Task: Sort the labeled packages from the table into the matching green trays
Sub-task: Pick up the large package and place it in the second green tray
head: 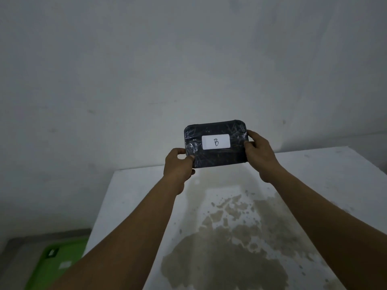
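A dark package (215, 155) wrapped in shiny film is held up in front of the wall, above the far edge of the white table (335, 185). Its white label reads "B". My left hand (178, 164) pinches its lower left corner. Around its right edge my right hand (259, 153) is closed. A green tray (48, 273) lies low at the bottom left, beside the table, with a small white label on it; my left forearm hides part of it.
The tabletop carries a large brownish stain in its middle and front. A plain grey wall stands behind the table. The tray rests on a grey surface lower than the tabletop.
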